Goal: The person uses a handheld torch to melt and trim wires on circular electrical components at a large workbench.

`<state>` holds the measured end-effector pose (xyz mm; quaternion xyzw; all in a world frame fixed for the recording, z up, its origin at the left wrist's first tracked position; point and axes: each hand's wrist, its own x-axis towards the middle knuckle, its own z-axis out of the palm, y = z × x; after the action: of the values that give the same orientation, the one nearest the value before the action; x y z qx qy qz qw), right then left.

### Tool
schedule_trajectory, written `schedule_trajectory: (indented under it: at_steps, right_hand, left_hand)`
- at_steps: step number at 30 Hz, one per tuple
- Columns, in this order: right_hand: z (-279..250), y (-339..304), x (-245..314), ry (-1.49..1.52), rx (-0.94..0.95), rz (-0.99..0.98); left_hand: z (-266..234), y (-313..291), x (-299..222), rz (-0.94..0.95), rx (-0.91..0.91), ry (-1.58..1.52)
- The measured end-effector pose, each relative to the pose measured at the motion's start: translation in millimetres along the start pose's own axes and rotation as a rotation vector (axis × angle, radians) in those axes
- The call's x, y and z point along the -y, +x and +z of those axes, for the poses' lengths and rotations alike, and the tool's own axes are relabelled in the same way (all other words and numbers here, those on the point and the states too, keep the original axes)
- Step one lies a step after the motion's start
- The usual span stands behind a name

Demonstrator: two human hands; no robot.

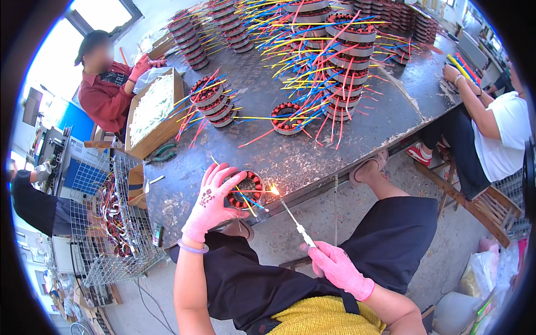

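At the far left a wire basket stands beside the table, filled with copper-wound parts. Just right of it, the left hand in a pink glove reaches up from the lower edge, wrist bent back, fingers curled over the near rim of a motor stator and closed on it. The stator is a round ring with dark red windings around an open centre; short yellow, blue and red leads stick out of its right side. It sits at the near edge of the worktable, tipped slightly under the hand.

Further right, the right hand, also gloved in pink, hangs low over the lap, fist wrapped tightly round the handle of a long lighter. The thin silver barrel angles up and left, and a small orange flame burns at its tip, just beside the stator's leads.

The table is dark, scuffed metal. Beyond the hands lie a single stator with long wires and tall stacks of stators bristling with yellow, blue and red leads. A cardboard box of white pieces rests at the left edge, near a person in a red top. Another person in a white shirt sits at the right on a wooden stool. The floor is grey concrete.
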<state>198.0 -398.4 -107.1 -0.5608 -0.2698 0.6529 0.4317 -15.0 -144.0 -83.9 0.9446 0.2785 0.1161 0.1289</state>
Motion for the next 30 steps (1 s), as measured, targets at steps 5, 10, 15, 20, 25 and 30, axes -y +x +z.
schedule_trajectory:
  at_steps: [5,10,15,20,25,30]
  right_hand:
    - [0.6,0.7,-4.1,0.041,0.001,0.005]
    - [-1.5,-0.2,-1.9,0.01,0.01,0.008]
    - [-1.9,0.0,-2.5,0.023,0.01,0.011]
    - [-2.0,-2.0,2.1,0.019,0.006,0.021]
    - [-1.1,-3.5,8.3,-0.025,0.008,0.012]
    - [-1.4,-1.8,5.4,-0.04,0.003,-0.003]
  left_hand:
    - [-0.3,-0.5,2.4,0.0,0.018,-0.019]
    - [-1.3,-0.9,1.7,0.006,0.007,-0.019]
    - [-1.7,0.9,1.2,0.002,0.015,-0.031]
    - [-1.3,1.0,2.2,0.005,0.017,-0.03]
    - [-1.9,0.3,2.3,0.0,0.015,-0.018]
    - [-2.7,1.4,-0.1,-0.006,0.012,-0.029]
